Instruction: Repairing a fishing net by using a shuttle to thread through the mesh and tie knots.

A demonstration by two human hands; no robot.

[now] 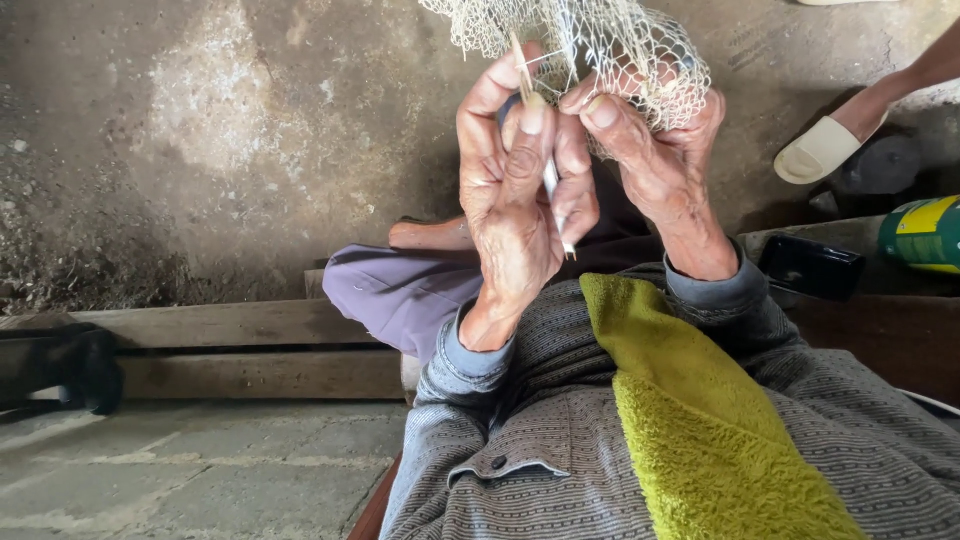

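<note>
A pale cream net [600, 45] of fine mesh hangs from the top of the head view and drapes over my right hand [655, 160], which pinches its lower edge between thumb and fingers. My left hand [515, 200] is raised just beside it, fingers closed around a thin white netting needle [553, 195] that points down past my palm. A slim tan stick [520, 65] rises between my left fingertips into the mesh. Both hands touch at the fingertips. Grey patterned sleeves cover my forearms.
A yellow-green towel [700, 420] lies over my lap. A dark phone [810, 265] and a green and yellow can [925, 235] rest on the wooden ledge [250, 325] at right. Another person's foot in a pale sandal [820, 150] stands at upper right. Rough concrete floor [200, 150] beyond.
</note>
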